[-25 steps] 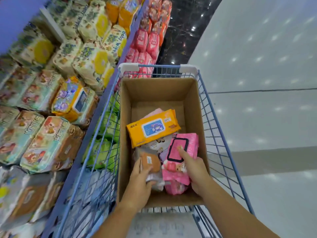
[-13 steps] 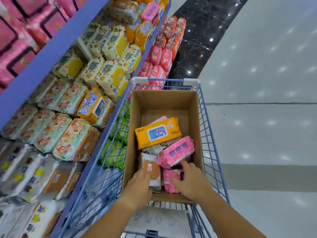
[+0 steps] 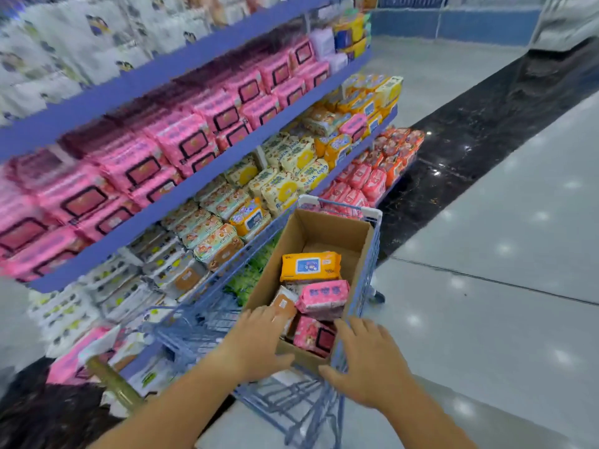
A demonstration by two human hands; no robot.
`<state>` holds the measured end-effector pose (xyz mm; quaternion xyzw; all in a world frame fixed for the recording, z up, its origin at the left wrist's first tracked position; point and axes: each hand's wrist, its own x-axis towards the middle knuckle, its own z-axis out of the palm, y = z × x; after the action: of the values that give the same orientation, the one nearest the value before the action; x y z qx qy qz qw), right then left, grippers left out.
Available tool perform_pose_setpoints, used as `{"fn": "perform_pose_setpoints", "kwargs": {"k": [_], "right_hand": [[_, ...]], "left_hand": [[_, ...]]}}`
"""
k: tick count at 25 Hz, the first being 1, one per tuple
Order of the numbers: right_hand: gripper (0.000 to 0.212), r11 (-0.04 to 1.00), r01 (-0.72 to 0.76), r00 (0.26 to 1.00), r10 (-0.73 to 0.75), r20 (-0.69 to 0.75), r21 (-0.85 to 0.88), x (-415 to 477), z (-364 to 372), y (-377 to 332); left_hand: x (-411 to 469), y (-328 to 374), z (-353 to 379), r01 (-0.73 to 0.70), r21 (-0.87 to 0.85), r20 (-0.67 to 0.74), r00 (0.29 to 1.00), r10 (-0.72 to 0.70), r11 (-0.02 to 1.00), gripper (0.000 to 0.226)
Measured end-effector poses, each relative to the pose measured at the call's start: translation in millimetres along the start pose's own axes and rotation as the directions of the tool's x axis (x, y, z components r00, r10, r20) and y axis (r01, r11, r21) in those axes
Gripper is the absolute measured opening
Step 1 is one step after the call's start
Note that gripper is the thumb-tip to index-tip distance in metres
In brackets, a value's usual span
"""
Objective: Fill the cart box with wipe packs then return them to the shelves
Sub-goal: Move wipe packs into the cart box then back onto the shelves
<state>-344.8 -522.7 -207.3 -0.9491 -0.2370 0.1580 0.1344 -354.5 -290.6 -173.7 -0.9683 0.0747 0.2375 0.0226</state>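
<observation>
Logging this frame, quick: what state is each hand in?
Left hand: open, touching the brown-lidded pack.
Right hand: open, holding nothing.
</observation>
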Motion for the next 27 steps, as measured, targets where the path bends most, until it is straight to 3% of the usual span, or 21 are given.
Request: {"fn": "perform_pose_setpoints", "kwargs": {"k": [3, 8, 14, 18, 23, 25, 27], "right_hand": [[0.089, 0.995, 0.078, 0.99, -0.085, -0.115, -0.061, -14, -46, 20], [0.082, 0.974, 0.185, 0.957, -0.208, -0.202, -0.13, -2, -101, 57], [0.081, 0.91, 0.34, 0.915, -0.378, -0.139, -0.237, 56, -160, 111], [0.098, 0.83, 0.475, 0.871, -0.49, 0.024, -0.294, 113, -191, 121], [0.095, 0.684, 0.689, 0.725, -0.656, 0.21, -0.239, 172, -203, 70], [0.102, 0.586, 0.778, 0.628, -0.736, 0.252, -0.227, 190, -205, 53], [0.094, 0.496, 0.842, 0.538, -0.794, 0.281, -0.211, 202, -207, 46]], "left_hand": [[-5, 36, -42, -0.014, 0.0, -0.151, 0.988, 0.014, 1.0, 0.072], [12, 65, -82, 0.042, -0.015, -0.297, 0.954, -0.045, 0.999, 0.083], [62, 78, -115, 0.17, -0.207, -0.419, 0.875, -0.245, 0.963, 0.082], [66, 73, -122, 0.325, -0.371, -0.379, 0.802, -0.461, 0.87, 0.084], [41, 72, -131, 0.539, -0.418, -0.273, 0.693, -0.668, 0.731, 0.091], [32, 73, -135, 0.626, -0.425, -0.227, 0.626, -0.746, 0.654, 0.093], [27, 82, -139, 0.69, -0.423, -0.202, 0.56, -0.803, 0.588, 0.094]]}}
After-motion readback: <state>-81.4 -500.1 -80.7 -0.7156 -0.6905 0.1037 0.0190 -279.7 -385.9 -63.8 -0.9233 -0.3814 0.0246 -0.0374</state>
